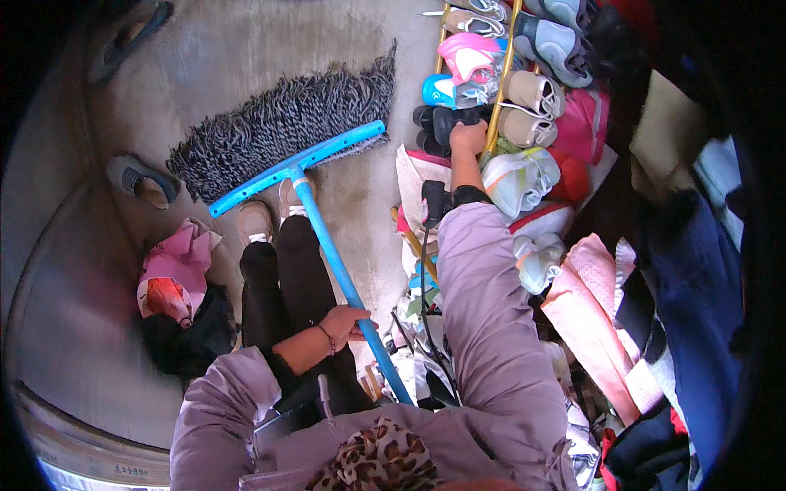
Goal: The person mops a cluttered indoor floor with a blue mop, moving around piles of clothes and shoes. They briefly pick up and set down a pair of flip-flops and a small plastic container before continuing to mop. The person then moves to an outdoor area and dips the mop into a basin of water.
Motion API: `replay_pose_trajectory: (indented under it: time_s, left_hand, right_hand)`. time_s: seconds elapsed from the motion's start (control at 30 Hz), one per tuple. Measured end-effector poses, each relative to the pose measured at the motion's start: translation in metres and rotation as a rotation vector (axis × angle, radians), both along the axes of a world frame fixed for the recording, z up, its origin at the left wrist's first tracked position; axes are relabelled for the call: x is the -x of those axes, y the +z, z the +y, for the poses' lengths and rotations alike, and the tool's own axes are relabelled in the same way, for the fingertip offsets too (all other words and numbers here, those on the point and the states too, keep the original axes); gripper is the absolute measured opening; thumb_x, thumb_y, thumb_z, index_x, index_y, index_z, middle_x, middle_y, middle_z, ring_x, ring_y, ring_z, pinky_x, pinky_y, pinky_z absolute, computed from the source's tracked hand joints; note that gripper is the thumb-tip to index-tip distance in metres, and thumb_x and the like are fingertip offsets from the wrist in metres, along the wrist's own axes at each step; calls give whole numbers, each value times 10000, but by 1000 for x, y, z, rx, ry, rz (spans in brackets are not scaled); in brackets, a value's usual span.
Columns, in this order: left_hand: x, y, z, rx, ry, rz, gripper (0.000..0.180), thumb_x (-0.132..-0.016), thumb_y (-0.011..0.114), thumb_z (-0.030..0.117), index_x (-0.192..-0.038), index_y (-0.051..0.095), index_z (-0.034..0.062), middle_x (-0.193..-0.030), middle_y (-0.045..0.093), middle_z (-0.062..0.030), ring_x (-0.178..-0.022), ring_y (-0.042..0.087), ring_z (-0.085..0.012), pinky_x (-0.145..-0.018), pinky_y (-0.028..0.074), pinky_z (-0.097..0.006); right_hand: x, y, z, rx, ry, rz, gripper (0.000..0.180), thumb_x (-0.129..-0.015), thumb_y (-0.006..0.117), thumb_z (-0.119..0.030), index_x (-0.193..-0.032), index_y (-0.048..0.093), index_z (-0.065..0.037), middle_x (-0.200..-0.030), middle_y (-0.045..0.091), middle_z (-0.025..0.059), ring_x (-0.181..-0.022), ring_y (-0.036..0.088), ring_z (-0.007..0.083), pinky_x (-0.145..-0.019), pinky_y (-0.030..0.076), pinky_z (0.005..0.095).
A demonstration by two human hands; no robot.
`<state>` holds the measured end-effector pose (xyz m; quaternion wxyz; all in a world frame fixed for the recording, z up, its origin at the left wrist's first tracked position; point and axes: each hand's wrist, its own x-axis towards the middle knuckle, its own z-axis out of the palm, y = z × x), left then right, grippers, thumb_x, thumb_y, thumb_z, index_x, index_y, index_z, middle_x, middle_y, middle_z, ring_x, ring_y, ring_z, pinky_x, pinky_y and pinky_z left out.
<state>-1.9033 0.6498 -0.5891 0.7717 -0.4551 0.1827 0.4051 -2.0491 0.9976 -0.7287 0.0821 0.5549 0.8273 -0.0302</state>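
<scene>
The left hand [350, 322] is closed around the blue pole [329, 245] of the mop [308, 195], whose stringy head [286, 119] lies on the floor [246, 41]; the right hand [468, 137] is at the dark shoes [442, 123] on the shoe rack [504, 65], but I cannot tell if it grips them; the mop is probably stiff and light at the pole, softer and heavier at the head; mid-pole seems the best hold.

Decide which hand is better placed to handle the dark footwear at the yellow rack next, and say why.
Probably the right hand: it is at the dark footwear by the yellow rack. The left hand is away from them, around the blue mop handle.
</scene>
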Motion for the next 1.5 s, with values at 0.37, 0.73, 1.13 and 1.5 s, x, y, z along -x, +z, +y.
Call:
replay_pose_trajectory:
  time_s: [0.37, 0.73, 1.13, 1.5]
  left_hand:
    - [-16, 3, -1, 25, -28, 205, 223, -799, 478, 143, -941, 420, -19, -883, 579, -195, -764, 598, -279, -677, 491, -374]
    - [-119, -56, 9, 286, -23, 528, 185, -755, 535, 80, -899, 481, -22, -717, 565, -136, -611, 583, -236, -483, 493, -369]
    - [-241, -44, -7, -982, -1252, 1710, 216, -712, 583, 264, -747, 584, 51, -691, 603, -95, -597, 600, -241, -530, 490, -337]
    - [-128, -116, 7, -1007, -1803, 1778, 128, -657, 584, 294, -720, 623, 190, -731, 614, -28, -716, 602, -232, -528, 465, -353]
  right_hand:
    - [-144, 128, -159, 718, 505, 89, 319, -728, 577, -171, -994, 524, -3, -971, 547, 180, -984, 486, 324, -869, 363, 357]
    - [-357, 337, -249, 1252, 94, -615, 729, -732, 589, -373, -1246, 222, -10, -1021, 486, 218, -910, 518, 327, -759, 414, 364]
    - [-560, 370, -272, 1155, 89, -359, 597, -740, 575, -349, -1141, 281, -17, -830, 568, 176, -769, 565, 328, -653, 440, 394]
    - [-564, 394, -312, 1052, -81, -322, 390, -779, 513, -363, -959, 437, -24, -763, 562, 202, -743, 552, 373, -629, 431, 432]
